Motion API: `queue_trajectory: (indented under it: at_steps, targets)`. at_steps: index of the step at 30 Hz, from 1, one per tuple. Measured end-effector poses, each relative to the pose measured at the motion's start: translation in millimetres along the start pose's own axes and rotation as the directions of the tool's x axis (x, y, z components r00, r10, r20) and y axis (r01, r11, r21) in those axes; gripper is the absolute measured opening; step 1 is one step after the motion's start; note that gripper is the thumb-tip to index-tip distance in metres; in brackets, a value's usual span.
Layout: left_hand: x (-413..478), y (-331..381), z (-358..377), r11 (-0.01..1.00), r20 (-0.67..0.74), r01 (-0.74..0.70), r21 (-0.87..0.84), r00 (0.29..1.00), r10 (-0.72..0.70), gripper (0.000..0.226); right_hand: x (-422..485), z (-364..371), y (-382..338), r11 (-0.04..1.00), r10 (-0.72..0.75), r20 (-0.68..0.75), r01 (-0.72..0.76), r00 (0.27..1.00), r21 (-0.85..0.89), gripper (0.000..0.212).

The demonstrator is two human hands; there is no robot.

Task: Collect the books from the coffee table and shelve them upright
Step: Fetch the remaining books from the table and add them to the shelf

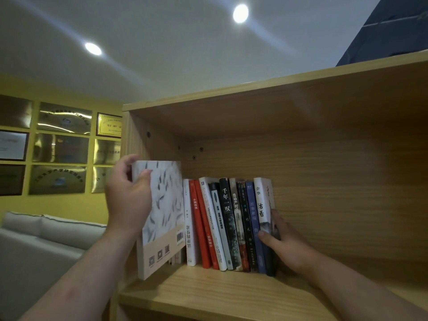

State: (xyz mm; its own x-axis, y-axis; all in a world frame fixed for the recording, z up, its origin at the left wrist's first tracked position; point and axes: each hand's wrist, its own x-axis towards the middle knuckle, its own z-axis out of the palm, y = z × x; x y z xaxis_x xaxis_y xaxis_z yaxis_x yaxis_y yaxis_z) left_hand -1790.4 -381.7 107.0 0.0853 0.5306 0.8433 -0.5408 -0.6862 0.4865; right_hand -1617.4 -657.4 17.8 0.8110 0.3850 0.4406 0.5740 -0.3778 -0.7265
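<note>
Plainly the left hand (128, 200) has fingers curled round the top corner of the big fish-patterned paperback (164, 205), upright at the left end of the row of books (228, 223), its near corner seemingly past the shelf board (208, 290). Only half in, it could tip forward if let go. Its pale back cover faces out, barcode showing. The right hand (287, 242) presses flat-fingered against the row's right end.
</note>
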Motion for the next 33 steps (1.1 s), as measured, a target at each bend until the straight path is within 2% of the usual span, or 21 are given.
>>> queue_trajectory:
  at_steps: [2,5,6,8,10,11,12,13,14,15,16,17,19,20,21,23,24,25,27,30,33]
  targets:
    - [-4,7,-16,0.999,-0.046,0.003,-0.053,0.999,-0.006,0.029,-4,1,-5,1.0,0.002,-0.012,-0.001,1.0,0.013,0.111]
    - [-3,12,-24,0.966,-0.051,0.164,-0.198,0.983,-0.177,0.022,-18,-3,-26,1.0,-0.021,-0.023,0.021,1.0,-0.007,0.064]
    - [-2,13,-21,0.926,-0.018,0.269,-0.266,0.959,-0.284,0.02,-23,-5,-32,0.998,-0.059,-0.052,0.057,0.997,-0.036,0.054]
    - [-3,14,-12,0.789,0.109,0.487,-0.375,0.868,-0.484,0.018,-35,-11,-53,0.97,-0.158,-0.178,0.118,0.971,-0.215,0.053]
    - [-10,12,1,0.662,0.259,0.62,-0.421,0.782,-0.567,0.023,-48,-12,-74,0.92,-0.318,-0.276,0.226,0.907,-0.319,0.046]
    - [-15,12,8,0.618,0.328,0.658,-0.429,0.751,-0.573,0.024,-54,-11,-82,0.941,-0.312,-0.276,0.255,0.909,-0.224,0.035]
    - [-21,13,15,0.583,0.381,0.686,-0.435,0.727,-0.571,0.022,-61,-11,-90,0.974,-0.219,-0.239,0.227,0.946,0.007,0.027]
    - [-26,16,21,0.551,0.418,0.705,-0.447,0.709,-0.568,0.02,-66,-13,-97,0.945,-0.092,-0.116,0.123,0.989,0.302,0.034]
    - [-31,20,28,0.522,0.442,0.716,-0.463,0.698,-0.564,0.019,-71,-14,-100,0.842,-0.007,0.08,-0.037,0.997,0.539,0.046]
    - [-36,26,35,0.503,0.457,0.721,-0.477,0.692,-0.559,0.018,-77,-17,-103,0.771,0.024,0.244,-0.174,0.969,0.613,0.05]
    - [-39,33,42,0.496,0.458,0.717,-0.489,0.695,-0.553,0.019,-84,-20,-107,0.758,0.026,0.329,-0.234,0.944,0.609,0.045]
    - [-41,39,48,0.503,0.456,0.707,-0.497,0.706,-0.542,0.02,-87,-24,-106,0.773,0.029,0.345,-0.24,0.938,0.587,0.041]
    - [-45,46,62,0.547,0.474,0.675,-0.495,0.738,-0.481,0.027,-91,-32,-102,0.808,0.066,0.235,-0.19,0.97,0.557,0.037]
    - [-47,46,67,0.602,0.493,0.65,-0.464,0.754,-0.434,0.032,-94,-41,-101,0.83,0.084,0.147,-0.151,0.985,0.537,0.035]
    - [-50,42,70,0.711,0.502,0.591,-0.381,0.778,-0.377,0.037,-96,-51,-99,0.849,0.095,0.052,-0.108,0.994,0.517,0.033]
    - [-57,17,72,0.944,0.513,0.33,-0.032,0.816,-0.267,0.045,-104,-75,-97,0.882,0.114,-0.174,-0.019,0.978,0.471,0.028]
    - [-61,0,69,0.972,0.508,0.186,0.143,0.829,-0.233,0.049,-108,-84,-98,0.9,0.124,-0.284,0.012,0.951,0.435,0.026]
    - [-66,-16,65,0.961,0.5,0.093,0.26,0.839,-0.216,0.053,-110,-91,-98,0.918,0.125,-0.374,0.035,0.919,0.395,0.026]
    - [-76,-39,60,0.94,0.499,0.039,0.34,0.839,-0.215,0.06,-108,-97,-94,0.958,0.118,-0.47,0.025,0.875,0.286,0.033]
    - [-84,-52,59,0.932,0.517,0.002,0.362,0.832,-0.202,0.069,-91,-79,-88,0.99,0.114,-0.44,-0.064,0.891,0.126,0.038]
    - [-83,-54,57,0.926,0.54,-0.031,0.377,0.819,-0.192,0.073,-71,-44,-79,0.99,0.134,-0.394,-0.107,0.909,0.09,0.031]
